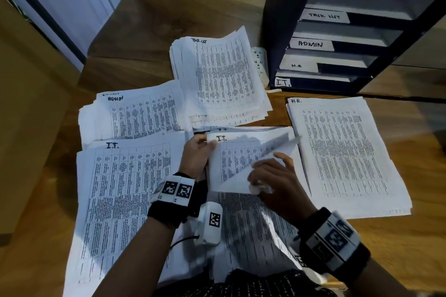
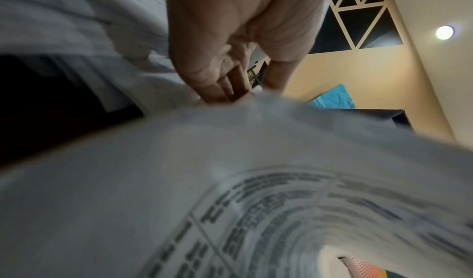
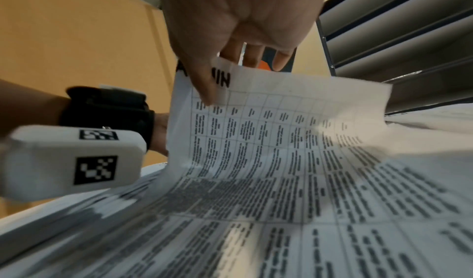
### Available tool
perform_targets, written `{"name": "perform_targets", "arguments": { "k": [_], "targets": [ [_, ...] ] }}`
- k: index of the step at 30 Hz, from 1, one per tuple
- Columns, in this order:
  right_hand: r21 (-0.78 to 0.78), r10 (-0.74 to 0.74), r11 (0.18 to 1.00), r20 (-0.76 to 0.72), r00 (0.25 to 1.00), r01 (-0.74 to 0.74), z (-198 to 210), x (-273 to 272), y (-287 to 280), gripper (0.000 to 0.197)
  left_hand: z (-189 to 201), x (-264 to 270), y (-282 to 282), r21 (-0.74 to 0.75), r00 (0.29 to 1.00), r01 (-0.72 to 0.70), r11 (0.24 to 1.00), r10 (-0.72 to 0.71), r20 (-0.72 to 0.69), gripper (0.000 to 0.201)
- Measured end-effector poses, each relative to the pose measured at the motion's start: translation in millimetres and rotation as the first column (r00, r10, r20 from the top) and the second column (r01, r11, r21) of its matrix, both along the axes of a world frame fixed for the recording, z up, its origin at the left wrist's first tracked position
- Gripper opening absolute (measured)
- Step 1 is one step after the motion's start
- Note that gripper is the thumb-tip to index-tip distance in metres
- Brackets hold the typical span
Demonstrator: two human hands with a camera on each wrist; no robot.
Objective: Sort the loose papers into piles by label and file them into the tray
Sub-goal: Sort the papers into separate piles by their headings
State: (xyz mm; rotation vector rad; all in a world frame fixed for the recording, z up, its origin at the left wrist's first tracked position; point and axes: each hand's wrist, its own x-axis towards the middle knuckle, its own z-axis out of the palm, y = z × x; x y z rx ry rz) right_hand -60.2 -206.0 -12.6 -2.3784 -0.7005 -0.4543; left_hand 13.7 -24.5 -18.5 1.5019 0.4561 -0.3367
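Observation:
In the head view my left hand [image 1: 200,149] pinches the top-left corner of a sheet labelled I.T. [image 1: 241,149] on the loose stack [image 1: 253,224] in front of me. My right hand [image 1: 270,176] pinches a sheet [image 1: 239,176] curled back over that stack, blank side up. The right wrist view shows its printed face: my right hand [image 3: 225,76] grips the top edge of this ADMIN sheet [image 3: 281,120], the thumb over part of the label. In the left wrist view my left hand [image 2: 230,92] holds a blurred paper edge.
Sorted piles lie on the wooden table [image 1: 169,19]: task list [image 1: 217,75], ADMIN [image 1: 135,113], I.T. [image 1: 125,188] and H.R. [image 1: 345,152]. A dark blue tray [image 1: 280,19] with labelled shelves stands at the back right, a white power strip [image 1: 259,62] beside it.

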Motion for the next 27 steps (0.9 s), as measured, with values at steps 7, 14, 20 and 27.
{"name": "perform_targets", "arguments": {
  "k": [7,14,20,27],
  "targets": [
    [-0.117,-0.051,0.992,-0.059,0.997,0.044,16,23,6,0.02,9,-16,-3,0.166,0.906,0.316,0.934,-0.349,0.24,0.068],
    [-0.133,-0.242,0.966,-0.155,0.958,0.222,48,74,21,0.018,18,-29,-6,0.179,0.877,0.36,0.916,-0.397,0.271,0.096],
    [0.077,-0.528,0.823,-0.258,0.809,0.562,67,91,24,0.066,25,-9,17,0.261,0.973,-0.031,0.965,-0.031,0.23,0.019],
    [0.333,-0.052,0.747,-0.833,0.551,0.575,57,94,20,0.044,47,34,73,0.038,0.948,-0.251,0.967,0.237,0.214,0.01]
  ]
}}
